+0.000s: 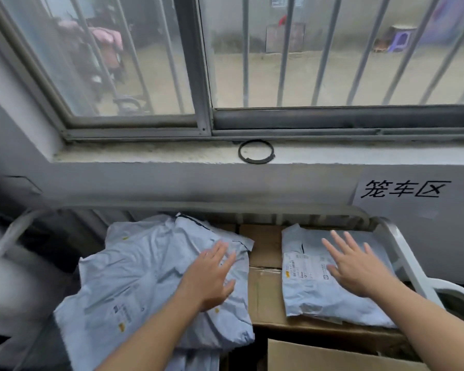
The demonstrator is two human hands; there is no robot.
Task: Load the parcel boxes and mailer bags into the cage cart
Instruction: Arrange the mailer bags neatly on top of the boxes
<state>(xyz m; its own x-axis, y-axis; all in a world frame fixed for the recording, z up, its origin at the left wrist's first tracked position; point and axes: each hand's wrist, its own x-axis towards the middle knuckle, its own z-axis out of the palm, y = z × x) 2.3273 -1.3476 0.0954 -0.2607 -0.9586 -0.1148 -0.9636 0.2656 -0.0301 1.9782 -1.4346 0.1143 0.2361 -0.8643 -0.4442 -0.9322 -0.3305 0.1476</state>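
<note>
Head view:
Left hand [212, 277]: fingers spread, lying flat on crinkled grey plastic mailer bags [145, 277], gripping nothing.
Right hand [356, 266]: fingers splayed over another mailer bag [314, 293], holding nothing.
Cardboard boxes [264, 290]: flat, brown, sitting beneath the bags inside the cage cart [410, 261].

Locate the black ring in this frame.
The black ring lies flat on the windowsill, centre of the head view, just below the window frame and above the cage cart.

Left hand [210, 277], right hand [359, 269] — bare; forearms bare — no sleeves, gloves, rings.
</note>
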